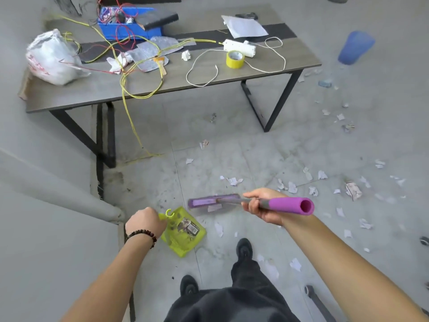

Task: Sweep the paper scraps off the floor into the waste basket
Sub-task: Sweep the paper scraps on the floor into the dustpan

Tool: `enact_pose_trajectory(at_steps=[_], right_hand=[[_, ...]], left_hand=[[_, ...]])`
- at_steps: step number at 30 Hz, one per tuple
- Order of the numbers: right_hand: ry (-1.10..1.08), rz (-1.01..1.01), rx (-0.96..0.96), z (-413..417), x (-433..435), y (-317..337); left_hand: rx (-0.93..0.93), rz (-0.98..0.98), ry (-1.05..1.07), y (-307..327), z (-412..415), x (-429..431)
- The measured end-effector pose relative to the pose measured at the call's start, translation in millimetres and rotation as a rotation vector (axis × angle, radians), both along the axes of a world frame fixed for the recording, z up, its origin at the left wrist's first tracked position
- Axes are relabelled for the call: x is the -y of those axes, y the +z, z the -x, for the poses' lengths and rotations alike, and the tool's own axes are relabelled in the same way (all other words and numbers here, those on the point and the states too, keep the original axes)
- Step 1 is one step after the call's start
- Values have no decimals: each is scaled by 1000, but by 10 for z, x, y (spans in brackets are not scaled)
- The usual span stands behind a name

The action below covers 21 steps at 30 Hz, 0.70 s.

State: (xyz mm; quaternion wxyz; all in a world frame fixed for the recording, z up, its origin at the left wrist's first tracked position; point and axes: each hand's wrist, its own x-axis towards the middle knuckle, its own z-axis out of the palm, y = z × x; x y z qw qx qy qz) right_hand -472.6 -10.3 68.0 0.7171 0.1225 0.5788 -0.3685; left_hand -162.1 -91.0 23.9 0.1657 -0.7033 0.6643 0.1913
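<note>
Head view shows the left hand (145,223) gripping the dustpan (185,238) handle, the right hand (262,205) gripping the broom (287,205), its head just beside the dustpan, scraps (292,187) strewn on the floor rightward, and the basket (355,47) well apart.

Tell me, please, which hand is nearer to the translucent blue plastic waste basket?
Right. The right hand, gripping the purple broom handle, is below-left of the basket; the left hand, holding the yellow-green dustpan, is farther left.
</note>
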Motion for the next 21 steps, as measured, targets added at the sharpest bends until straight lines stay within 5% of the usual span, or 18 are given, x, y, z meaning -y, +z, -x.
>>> enact_pose_trajectory(at_steps=[9,16,21], right_hand=[[-43,-85,-68,-430,-429,-686],[239,-343,-257,-622,-1102,-1114],[367,-299,-450,-502,-1359,-954]], left_hand=[[-5,-29,-178,-76,-221,-371],[25,-84,-226,-194,-184,-655],[58,-238,-233,-218,-47,-684]])
